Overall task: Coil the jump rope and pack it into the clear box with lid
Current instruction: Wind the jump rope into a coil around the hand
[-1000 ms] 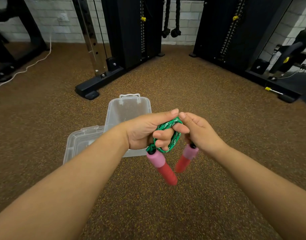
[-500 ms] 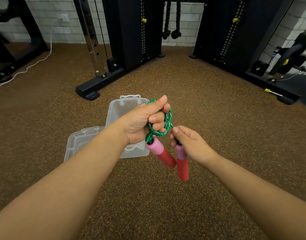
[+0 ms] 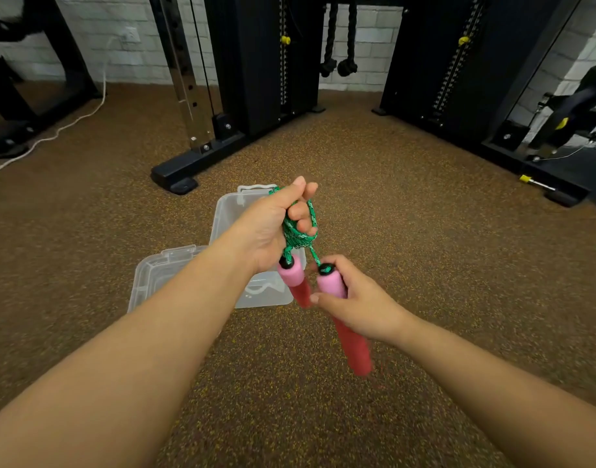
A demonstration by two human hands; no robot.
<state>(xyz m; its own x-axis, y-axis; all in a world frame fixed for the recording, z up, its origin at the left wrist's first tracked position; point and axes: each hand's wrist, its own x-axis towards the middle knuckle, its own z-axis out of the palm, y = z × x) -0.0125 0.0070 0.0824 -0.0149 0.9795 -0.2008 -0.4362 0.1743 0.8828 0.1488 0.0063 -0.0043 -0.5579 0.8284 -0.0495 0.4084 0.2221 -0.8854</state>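
Note:
The green braided jump rope is wound in a tight coil around the fingers of my left hand, held above the floor. One pink-and-red foam handle hangs from that coil just below my left palm. My right hand grips the second handle near its pink top, and its red end points down and right. A short length of rope joins this handle to the coil. The clear box stands open on the floor behind my left hand, partly hidden by it. Its clear lid lies beside it on the left.
Brown speckled rubber floor surrounds the box. A black cable machine with a base foot stands behind the box. More black gym frames line the back and right. A white cable trails along the floor at the far left.
My left hand has lifted the coil up and away from me. My right hand has dropped below it and slid down onto the second handle, taking a fuller grip.

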